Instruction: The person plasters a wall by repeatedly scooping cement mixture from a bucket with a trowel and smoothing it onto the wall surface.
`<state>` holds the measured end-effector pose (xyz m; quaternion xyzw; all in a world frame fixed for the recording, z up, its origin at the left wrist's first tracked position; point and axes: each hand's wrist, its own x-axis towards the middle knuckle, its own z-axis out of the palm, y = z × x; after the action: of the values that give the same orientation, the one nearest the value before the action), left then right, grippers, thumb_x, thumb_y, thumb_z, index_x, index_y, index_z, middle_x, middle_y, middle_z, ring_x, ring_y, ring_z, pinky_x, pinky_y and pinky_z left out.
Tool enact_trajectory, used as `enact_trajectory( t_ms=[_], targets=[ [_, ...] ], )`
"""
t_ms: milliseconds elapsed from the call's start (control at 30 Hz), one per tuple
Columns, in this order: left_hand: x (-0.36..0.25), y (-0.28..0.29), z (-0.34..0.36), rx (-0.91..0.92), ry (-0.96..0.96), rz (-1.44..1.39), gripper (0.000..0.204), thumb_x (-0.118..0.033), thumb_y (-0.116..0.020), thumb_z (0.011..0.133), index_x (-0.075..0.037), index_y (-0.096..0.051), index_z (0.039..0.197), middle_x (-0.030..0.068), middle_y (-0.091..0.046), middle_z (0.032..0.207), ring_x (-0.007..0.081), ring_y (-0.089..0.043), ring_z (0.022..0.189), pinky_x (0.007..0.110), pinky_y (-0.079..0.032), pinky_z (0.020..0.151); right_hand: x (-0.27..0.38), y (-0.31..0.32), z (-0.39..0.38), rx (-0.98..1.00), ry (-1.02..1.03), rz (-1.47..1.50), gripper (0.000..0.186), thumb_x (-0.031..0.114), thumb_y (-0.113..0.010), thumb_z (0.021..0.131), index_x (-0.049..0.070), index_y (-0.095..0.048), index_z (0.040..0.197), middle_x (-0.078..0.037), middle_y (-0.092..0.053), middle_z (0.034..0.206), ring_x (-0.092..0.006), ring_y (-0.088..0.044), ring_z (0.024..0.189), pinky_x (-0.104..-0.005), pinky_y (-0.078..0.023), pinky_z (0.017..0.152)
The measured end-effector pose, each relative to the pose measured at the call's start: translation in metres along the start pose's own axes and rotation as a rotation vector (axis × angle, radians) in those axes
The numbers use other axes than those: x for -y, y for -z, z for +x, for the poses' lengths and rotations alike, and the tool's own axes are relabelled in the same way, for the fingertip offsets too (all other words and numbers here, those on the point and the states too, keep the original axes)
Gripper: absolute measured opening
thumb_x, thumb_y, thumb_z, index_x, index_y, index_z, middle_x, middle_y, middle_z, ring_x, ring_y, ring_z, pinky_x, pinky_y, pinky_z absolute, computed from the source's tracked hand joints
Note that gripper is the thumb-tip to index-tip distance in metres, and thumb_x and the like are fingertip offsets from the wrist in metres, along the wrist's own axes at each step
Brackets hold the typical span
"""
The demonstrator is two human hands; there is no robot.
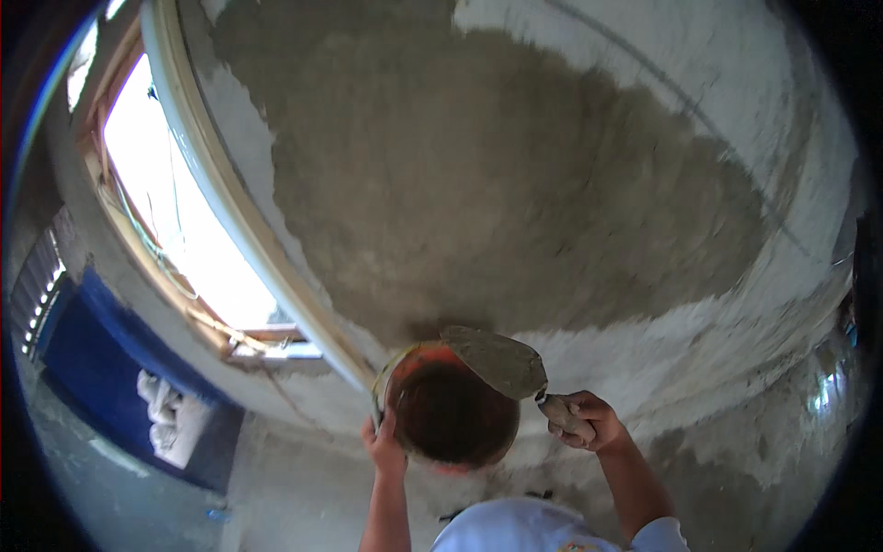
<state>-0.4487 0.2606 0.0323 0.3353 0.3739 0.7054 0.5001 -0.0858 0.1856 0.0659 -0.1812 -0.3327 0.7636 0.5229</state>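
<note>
My left hand (pixel 385 443) is closed on the left rim of an orange bucket (pixel 425 352), holding it up close to the wall. The inside of the bucket is dark, and what lies in it is hard to make out. In my right hand (pixel 589 421) is the handle of a trowel (pixel 497 359), fingers wrapped round it. Its grey, mortar-smeared blade points left, over the far right part of the bucket's rim. Ahead, a large patch of darker, damp-looking plaster (pixel 497 184) covers much of the wall.
Paler wall (pixel 681 340) borders the plaster patch. A long pale strip (pixel 248 221) runs down beside a bright window opening (pixel 175 193) with loose wires at left. Beyond it, white sacks (pixel 161 414) lie near a blue surface (pixel 101 354). Grey floor (pixel 303 497) stretches below.
</note>
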Motion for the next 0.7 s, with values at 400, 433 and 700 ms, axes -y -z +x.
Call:
enact_trajectory(
  t_ms=[400,433,700],
  targets=[
    [0.013,0.006,0.007,0.132,-0.067,0.046,0.018,-0.016,-0.067,0.099,-0.005,-0.065,0.085,-0.0089,-0.053,0.075,0.0027,-0.043,0.068,0.022,-0.032,0.062,0.209,-0.144,0.080,-0.385,1.220,-1.666,0.053,0.010,-0.069,0.093,0.001,-0.054,0.143,-0.014,-0.066,0.093,-0.0214,-0.067,0.075,-0.0369,-0.055,0.062],
    [0.013,0.007,0.008,0.145,-0.076,0.082,0.018,-0.016,-0.067,0.099,-0.004,-0.066,0.085,-0.0090,-0.054,0.075,0.0024,-0.043,0.068,0.022,-0.032,0.063,0.218,-0.151,0.091,-0.548,1.359,-1.849,0.056,0.009,-0.070,0.089,0.007,-0.055,0.144,-0.015,-0.066,0.094,-0.0248,-0.068,0.077,-0.0386,-0.056,0.062],
    [0.016,0.020,0.008,0.171,-0.071,0.033,0.018,-0.014,-0.069,0.095,-0.009,-0.061,0.080,-0.0090,-0.050,0.071,0.0044,-0.043,0.064,0.024,-0.031,0.059,0.253,-0.159,0.150,-0.956,1.544,-2.265,0.066,0.008,-0.070,0.081,0.024,-0.056,0.144,-0.013,-0.062,0.105,-0.0329,-0.069,0.077,-0.0424,-0.057,0.060]
  ],
)
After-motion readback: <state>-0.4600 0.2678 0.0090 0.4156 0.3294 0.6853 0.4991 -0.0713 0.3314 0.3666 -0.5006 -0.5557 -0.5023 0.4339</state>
